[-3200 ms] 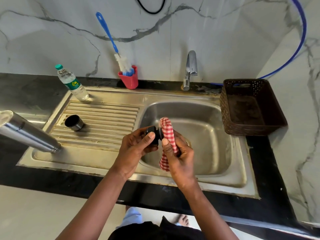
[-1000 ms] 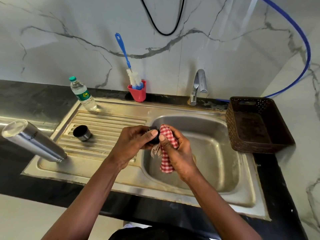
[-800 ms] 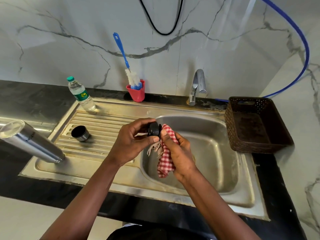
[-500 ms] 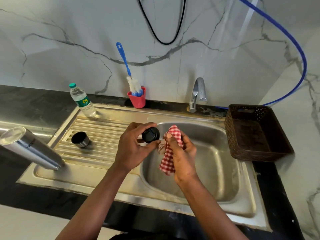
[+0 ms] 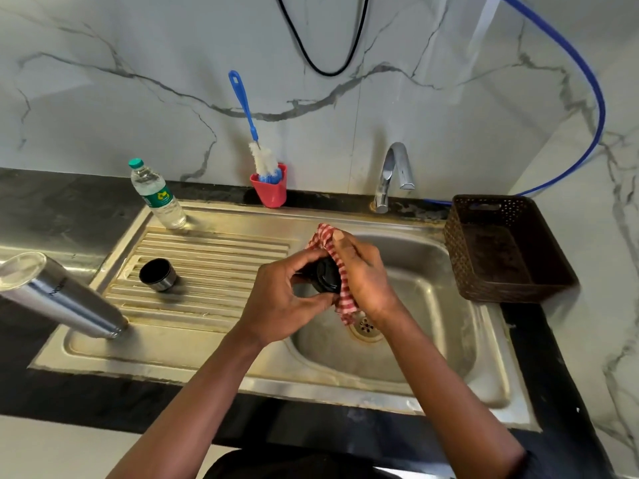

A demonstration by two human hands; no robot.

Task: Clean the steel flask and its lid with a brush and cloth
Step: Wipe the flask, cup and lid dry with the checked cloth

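I see the left hand (image 5: 276,299) above the sink (image 5: 345,388), at the left edge of its basin, with its fingers curled round the black lid (image 5: 326,280). The right hand (image 5: 363,274) grips the red-checked cloth (image 5: 325,236) and presses it against the right side of the lid. 1 end of the cloth sticks up above the fingers; the other hangs over the sink's drain (image 5: 366,328).

The steel flask (image 5: 58,299) is tilted at the sink's front-left corner. Its narrow end rests on the sink, and its wide end reaches out over the tabletop (image 5: 52,209). 1 small steel cup (image 5: 158,275) sits on the ribbed board of the sink, left of the hands, with its dark mouth showing.

The brush (image 5: 249,126) stands in a red holder (image 5: 271,191) behind the sink, handle up against the wall. A water bottle (image 5: 157,197) stands at the sink's back-left corner. The tap (image 5: 392,174) rises behind the sink. A brown basket (image 5: 501,290) sits just beside the sink's right edge.
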